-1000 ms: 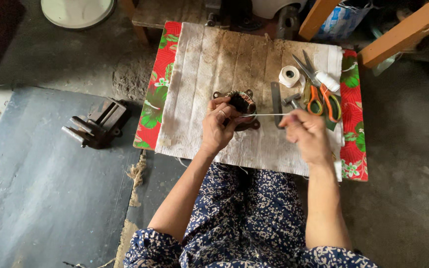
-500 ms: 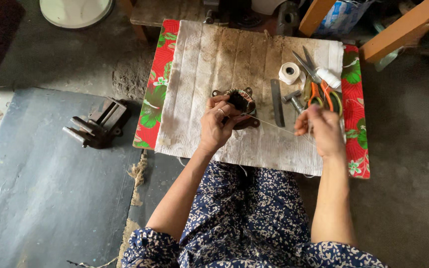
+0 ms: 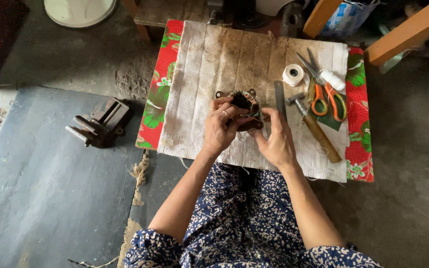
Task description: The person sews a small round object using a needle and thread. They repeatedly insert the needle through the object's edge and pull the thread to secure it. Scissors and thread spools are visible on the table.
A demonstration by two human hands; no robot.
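Down at the low table, both hands meet over a small dark round motor part (image 3: 243, 101) with metal lugs. Left hand (image 3: 220, 127) curls around its near side, gripping it; right hand (image 3: 275, 139) pinches at its right edge with thumb and forefinger, though what sits between those fingertips is too small to make out. Much of the part is hidden behind the fingers. Just beyond the right hand lie a flat metal file (image 3: 280, 97), a hammer (image 3: 313, 125), orange-handled scissors (image 3: 323, 92) and a roll of white tape (image 3: 293, 74). Everything rests on a stained white cloth (image 3: 204, 69) over a red floral tablecloth (image 3: 159, 89). Well left of the left hand, a bench vise (image 3: 100, 123) sits on the grey floor.
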